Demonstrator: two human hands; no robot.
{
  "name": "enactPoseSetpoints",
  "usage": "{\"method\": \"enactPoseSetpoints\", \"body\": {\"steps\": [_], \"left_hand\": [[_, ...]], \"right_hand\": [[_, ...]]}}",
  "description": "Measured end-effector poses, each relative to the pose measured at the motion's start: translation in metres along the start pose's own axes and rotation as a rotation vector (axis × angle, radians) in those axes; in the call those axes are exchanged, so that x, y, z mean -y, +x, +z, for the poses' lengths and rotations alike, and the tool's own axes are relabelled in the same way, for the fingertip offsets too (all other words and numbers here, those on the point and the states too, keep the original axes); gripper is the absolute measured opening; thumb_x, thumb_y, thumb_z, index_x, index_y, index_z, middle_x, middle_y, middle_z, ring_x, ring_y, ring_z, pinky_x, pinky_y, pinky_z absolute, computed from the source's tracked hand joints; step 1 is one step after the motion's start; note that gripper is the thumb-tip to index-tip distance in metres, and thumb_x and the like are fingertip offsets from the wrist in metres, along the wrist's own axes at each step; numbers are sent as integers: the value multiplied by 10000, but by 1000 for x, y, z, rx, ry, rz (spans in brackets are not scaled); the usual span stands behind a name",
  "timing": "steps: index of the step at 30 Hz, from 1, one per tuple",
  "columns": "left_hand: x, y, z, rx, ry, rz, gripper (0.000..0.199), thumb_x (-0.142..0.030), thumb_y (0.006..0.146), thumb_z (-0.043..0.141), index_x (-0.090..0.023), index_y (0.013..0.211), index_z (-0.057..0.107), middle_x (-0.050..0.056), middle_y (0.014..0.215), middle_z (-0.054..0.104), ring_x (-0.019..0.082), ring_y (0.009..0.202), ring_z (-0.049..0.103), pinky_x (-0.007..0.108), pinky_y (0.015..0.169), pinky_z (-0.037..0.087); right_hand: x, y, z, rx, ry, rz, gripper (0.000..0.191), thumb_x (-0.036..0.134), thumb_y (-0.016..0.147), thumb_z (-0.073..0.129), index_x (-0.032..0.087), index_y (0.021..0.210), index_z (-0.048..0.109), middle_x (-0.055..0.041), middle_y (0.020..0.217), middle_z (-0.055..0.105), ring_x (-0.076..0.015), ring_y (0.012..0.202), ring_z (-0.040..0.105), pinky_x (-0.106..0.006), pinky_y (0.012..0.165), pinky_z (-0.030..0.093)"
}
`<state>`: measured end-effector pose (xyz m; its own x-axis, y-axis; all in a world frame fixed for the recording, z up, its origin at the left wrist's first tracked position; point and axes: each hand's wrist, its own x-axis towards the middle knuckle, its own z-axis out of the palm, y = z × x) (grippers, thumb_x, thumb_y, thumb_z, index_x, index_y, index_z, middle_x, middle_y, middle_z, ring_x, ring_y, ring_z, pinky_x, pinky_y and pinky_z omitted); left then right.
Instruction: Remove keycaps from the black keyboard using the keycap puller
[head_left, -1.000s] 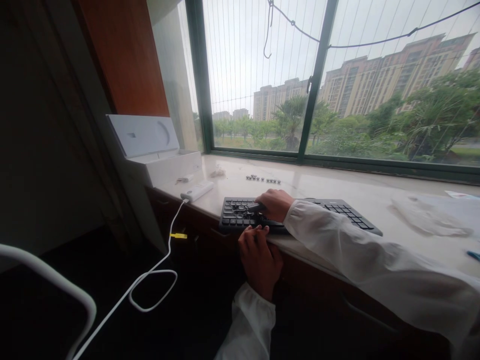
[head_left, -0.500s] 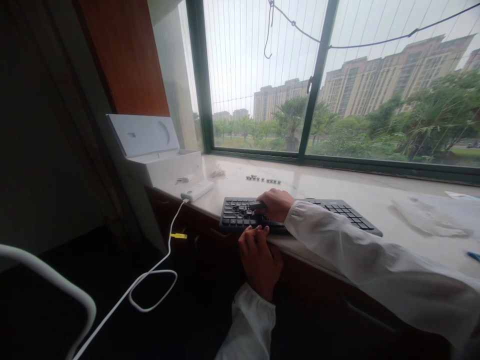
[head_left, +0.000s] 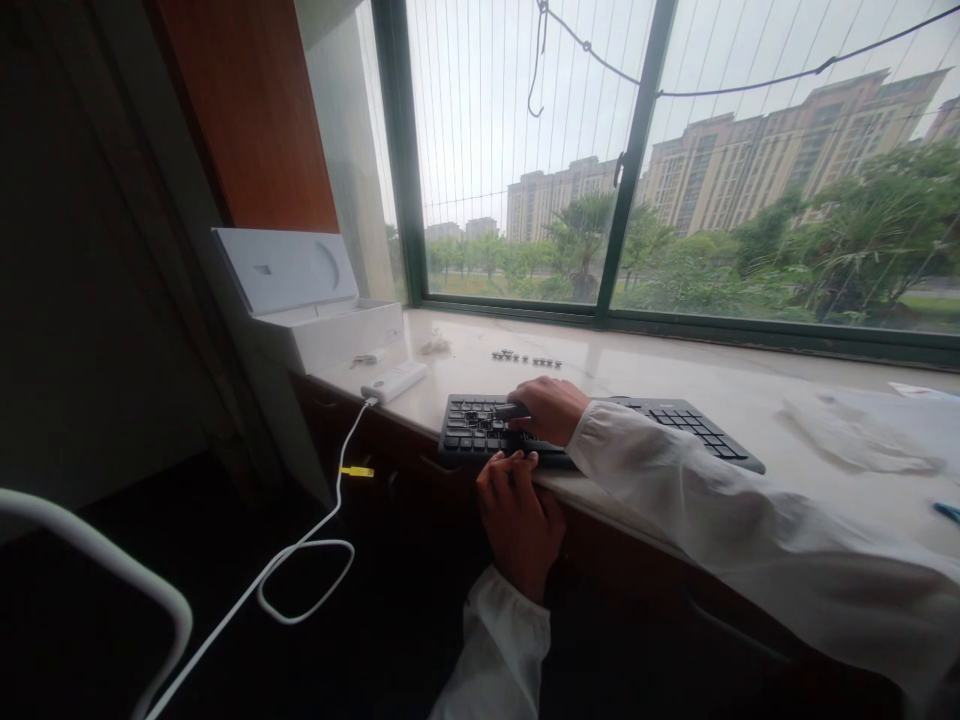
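A black keyboard lies along the front edge of the pale sill, with some keycaps off at its left part. My right hand is over that part, its fingers wrapped round a dark tool whose tip points left onto the keys. The tool's exact kind is hard to make out. Below, my left hand rests with its fingertips at the keyboard's front edge, fingers close together and bent. Several loose dark keycaps lie in a row behind the keyboard.
At the left stand an open white box and a white power bank with a white cable hanging down. Crumpled clear plastic and a blue item lie at the right. The window rises behind the sill.
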<state>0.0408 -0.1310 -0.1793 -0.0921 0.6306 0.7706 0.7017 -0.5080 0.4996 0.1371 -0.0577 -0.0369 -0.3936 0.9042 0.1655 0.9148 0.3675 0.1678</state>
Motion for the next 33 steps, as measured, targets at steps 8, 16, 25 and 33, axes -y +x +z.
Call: {"method": "enactPoseSetpoints", "body": {"steps": [8, 16, 25, 33], "left_hand": [[2, 0, 1, -9, -4, 18, 386, -54, 780, 530, -180, 1141, 577, 96, 1133, 537, 280, 1191, 425, 466, 1030, 375], [0, -1, 1, -15, 24, 14, 368, -60, 796, 517, -176, 1140, 580, 102, 1112, 528, 279, 1183, 431, 464, 1010, 392], [-1, -1, 1, -9, 57, 0, 353, -73, 794, 517, -174, 1124, 592, 105, 1097, 521, 286, 1180, 440, 461, 992, 412], [0, 0, 1, -13, 70, -4, 351, -74, 798, 523, -178, 1124, 598, 103, 1083, 522, 280, 1144, 452, 452, 976, 420]], "right_hand": [[7, -5, -4, 4, -104, -41, 248, 410, 877, 544, 223, 917, 703, -86, 993, 717, -231, 890, 669, -290, 660, 412], [12, -8, -7, -21, -166, -87, 219, 294, 861, 523, 162, 901, 693, -112, 978, 718, -247, 835, 687, -297, 627, 406], [12, -8, -7, -16, -187, -107, 242, 296, 826, 527, 141, 906, 695, -137, 976, 712, -265, 827, 687, -314, 648, 427], [12, -8, -8, -2, -208, -204, 217, 208, 814, 511, 129, 904, 692, -141, 956, 708, -248, 819, 687, -301, 653, 422]]}}
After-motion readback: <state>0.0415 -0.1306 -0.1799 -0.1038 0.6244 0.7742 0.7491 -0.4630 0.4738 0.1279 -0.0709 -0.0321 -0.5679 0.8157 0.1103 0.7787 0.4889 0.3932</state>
